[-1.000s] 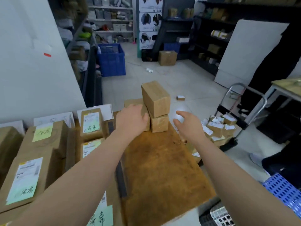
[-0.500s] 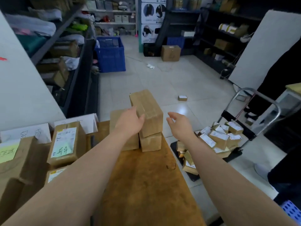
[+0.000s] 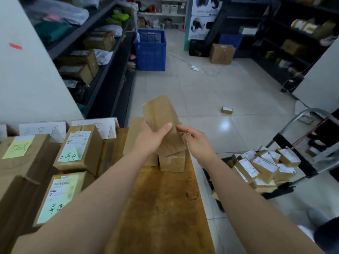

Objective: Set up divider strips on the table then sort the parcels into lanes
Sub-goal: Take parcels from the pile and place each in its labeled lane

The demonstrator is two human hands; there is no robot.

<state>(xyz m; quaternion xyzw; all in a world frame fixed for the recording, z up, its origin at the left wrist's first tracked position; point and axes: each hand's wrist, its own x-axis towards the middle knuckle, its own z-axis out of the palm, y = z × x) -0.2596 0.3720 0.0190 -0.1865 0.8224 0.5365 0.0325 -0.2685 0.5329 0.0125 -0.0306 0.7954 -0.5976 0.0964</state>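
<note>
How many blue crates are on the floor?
2. One blue crate stands by the left shelves; the second blue crate sits farther right, behind a cardboard box. Others may be hidden.

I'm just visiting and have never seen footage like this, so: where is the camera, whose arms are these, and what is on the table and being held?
No machine here: these are a person's two bare arms, filmed by one wide-angle camera worn on the head, looking forward and down. The left hand grips the tilted top parcel, which rests on a smaller parcel on the wooden table. The right hand is at its right edge; whether it holds it I cannot tell. Labelled parcels lie to the left, and a trolley of small parcels stands on the floor to the right.
</note>
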